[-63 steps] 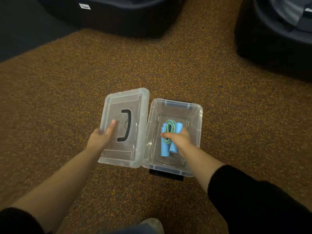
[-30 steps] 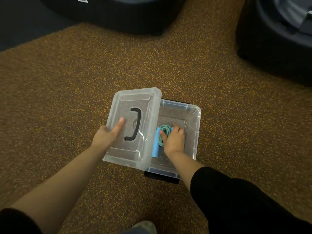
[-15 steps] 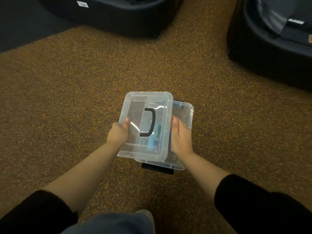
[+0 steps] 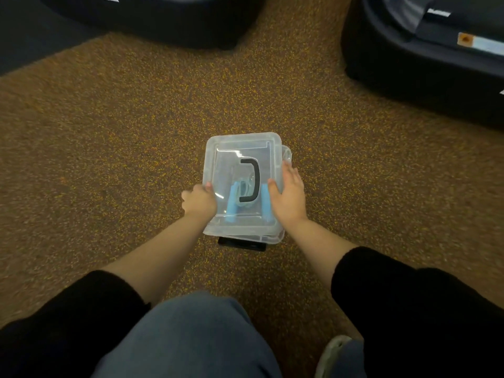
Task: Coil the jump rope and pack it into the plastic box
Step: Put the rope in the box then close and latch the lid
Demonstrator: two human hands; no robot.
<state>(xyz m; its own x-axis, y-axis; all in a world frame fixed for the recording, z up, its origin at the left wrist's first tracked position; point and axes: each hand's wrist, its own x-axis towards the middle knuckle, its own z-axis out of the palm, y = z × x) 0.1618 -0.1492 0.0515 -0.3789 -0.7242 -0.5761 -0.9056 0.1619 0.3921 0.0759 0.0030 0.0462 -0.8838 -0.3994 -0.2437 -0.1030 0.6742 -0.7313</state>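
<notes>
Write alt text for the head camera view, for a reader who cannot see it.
A person holds a clear lid on a plastic box on brown carpet, a jump rope with blue handles visible inside. The left hand grips the lid's left edge; the right hand lies flat on its right side.

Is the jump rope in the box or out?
In. The jump rope shows, blue handles and all, through the lid lying over the plastic box.

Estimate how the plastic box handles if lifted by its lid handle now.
Probably light: thin clear walls, only the jump rope inside. The lid sits offset from the plastic box rim at the right, so likely unlatched; lifting by the black handle may pull it off. Smooth plastic, possibly slippery.
</notes>
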